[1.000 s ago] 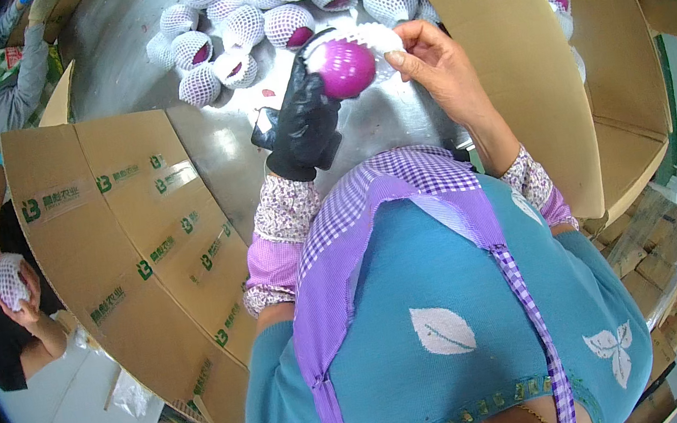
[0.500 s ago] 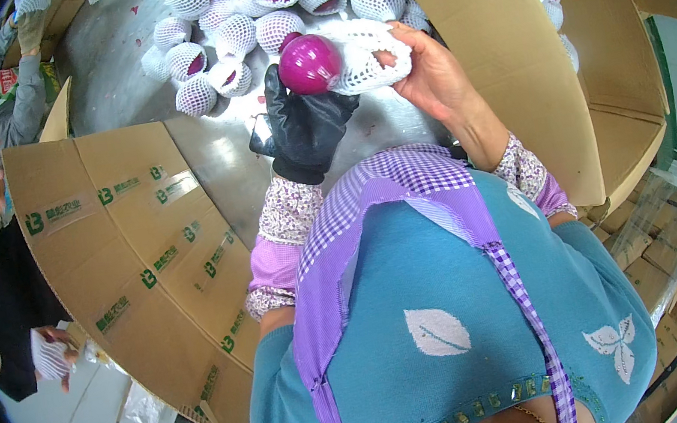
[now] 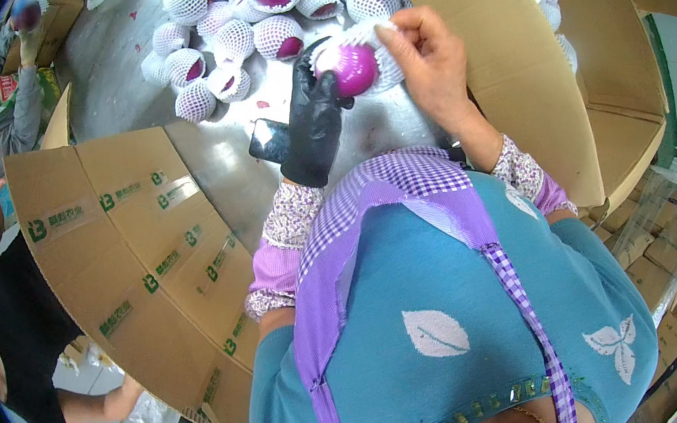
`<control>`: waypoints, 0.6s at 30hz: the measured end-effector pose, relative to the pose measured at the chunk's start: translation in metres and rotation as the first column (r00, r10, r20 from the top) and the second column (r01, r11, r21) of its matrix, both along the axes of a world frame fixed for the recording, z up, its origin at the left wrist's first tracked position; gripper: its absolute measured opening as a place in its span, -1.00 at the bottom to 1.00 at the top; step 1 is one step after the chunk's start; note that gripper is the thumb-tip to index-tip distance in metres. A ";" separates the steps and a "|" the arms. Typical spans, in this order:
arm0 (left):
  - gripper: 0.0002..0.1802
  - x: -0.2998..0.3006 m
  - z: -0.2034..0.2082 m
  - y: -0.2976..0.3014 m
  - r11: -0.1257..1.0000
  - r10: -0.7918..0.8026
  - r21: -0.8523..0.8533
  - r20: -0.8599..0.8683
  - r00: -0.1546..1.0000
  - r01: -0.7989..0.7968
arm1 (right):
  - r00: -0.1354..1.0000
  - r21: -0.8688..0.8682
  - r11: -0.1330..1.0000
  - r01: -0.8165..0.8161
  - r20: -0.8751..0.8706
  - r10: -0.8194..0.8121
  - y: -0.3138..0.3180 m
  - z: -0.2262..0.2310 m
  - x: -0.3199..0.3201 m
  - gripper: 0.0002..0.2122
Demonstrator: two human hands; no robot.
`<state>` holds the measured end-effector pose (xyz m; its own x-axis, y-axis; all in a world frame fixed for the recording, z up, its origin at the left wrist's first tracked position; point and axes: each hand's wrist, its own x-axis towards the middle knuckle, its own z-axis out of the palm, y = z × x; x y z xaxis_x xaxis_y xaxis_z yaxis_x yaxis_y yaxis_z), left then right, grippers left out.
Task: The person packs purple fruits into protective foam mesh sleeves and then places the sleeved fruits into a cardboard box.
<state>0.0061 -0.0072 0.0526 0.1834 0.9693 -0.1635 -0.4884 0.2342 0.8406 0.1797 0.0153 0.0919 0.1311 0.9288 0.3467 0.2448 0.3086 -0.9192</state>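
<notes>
My left hand (image 3: 314, 128), in a black glove, is closed round a shiny, round purple fruit (image 3: 354, 69) above the metal table. A white foam net sleeve (image 3: 388, 68) wraps part of the fruit, with purple skin bare on the side towards me. My bare right hand (image 3: 437, 68) pinches the sleeve's upper right edge between thumb and fingers. Just beyond both hands lies a pile of similar fruits in foam nets (image 3: 235, 40). Beside my left wrist, a dark phone-like rectangle (image 3: 268, 140) rests on the table.
Tall cardboard flaps (image 3: 125, 233) rise at the left, and another flap (image 3: 499, 59) stands close to my right hand. An open carton (image 3: 610, 17) with netted fruits is at the right. Other people (image 3: 16, 317) work at the far left; stacked cartons (image 3: 663, 244) stand lower right.
The foam sleeve, stretched out to the right of the fruit before, now wraps part of it. My right hand has shifted its grip on the sleeve. My left glove has turned around the fruit.
</notes>
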 end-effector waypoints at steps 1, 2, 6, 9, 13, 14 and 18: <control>-0.39 0.003 0.004 0.004 0.999 -0.024 0.032 -0.145 0.989 0.029 | 0.983 0.119 0.993 0.004 0.180 -0.025 -0.003 0.007 0.004 -0.86; -0.37 0.001 0.002 0.001 0.998 0.034 0.054 -0.208 0.977 -0.024 | 0.966 0.255 0.963 -0.083 0.259 0.015 -0.006 0.004 0.006 -0.83; -0.21 -0.003 0.003 0.007 0.869 0.319 0.494 -0.519 0.793 -0.027 | 0.980 -0.018 0.981 -0.195 0.027 0.195 -0.014 0.000 -0.002 -0.66; -0.18 -0.004 0.018 0.009 0.675 0.558 0.704 -0.682 0.473 0.220 | 0.909 -0.312 0.892 -0.328 -0.363 0.207 -0.020 0.000 -0.009 -0.30; -0.15 0.014 0.041 0.003 0.641 0.509 0.653 -0.755 0.413 0.403 | 0.984 -0.203 0.963 -0.175 -0.057 0.166 -0.017 0.018 0.011 -0.27; -0.19 0.017 0.041 0.001 0.597 0.509 0.707 -0.699 0.503 0.379 | 0.989 -0.231 0.962 -0.144 -0.018 0.144 -0.026 0.026 0.021 -0.28; -0.21 0.008 0.031 0.006 0.575 0.469 0.714 -0.687 0.555 0.399 | 0.979 -0.253 0.946 0.204 0.071 -0.192 -0.046 0.122 0.060 -0.30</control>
